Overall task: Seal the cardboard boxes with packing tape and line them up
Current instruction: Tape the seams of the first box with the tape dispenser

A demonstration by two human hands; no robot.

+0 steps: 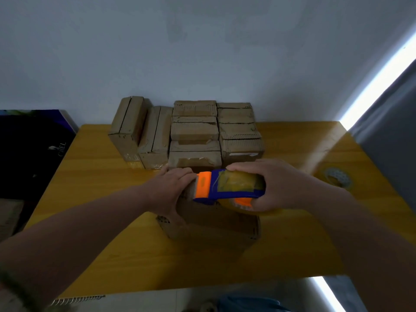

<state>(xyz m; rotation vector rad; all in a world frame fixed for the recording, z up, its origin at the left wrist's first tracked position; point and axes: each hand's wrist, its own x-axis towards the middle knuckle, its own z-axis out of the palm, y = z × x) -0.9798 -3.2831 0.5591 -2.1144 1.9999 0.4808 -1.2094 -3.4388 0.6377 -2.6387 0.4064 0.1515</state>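
Observation:
A brown cardboard box (216,224) stands on the yellow table (94,199) in front of me. My left hand (171,190) grips its left top edge. My right hand (276,185) holds a blue and orange tape dispenser (227,188) with a roll of clear tape, laid across the top of the box. Behind it, several cardboard boxes (193,134) stand packed together in rows against the wall.
A spare tape roll (337,177) lies on the table at the right. A dark object with a white logo (33,149) sits left of the table. A curtain (387,113) hangs at the right. A spiral notebook edge (76,300) shows below the table's front edge.

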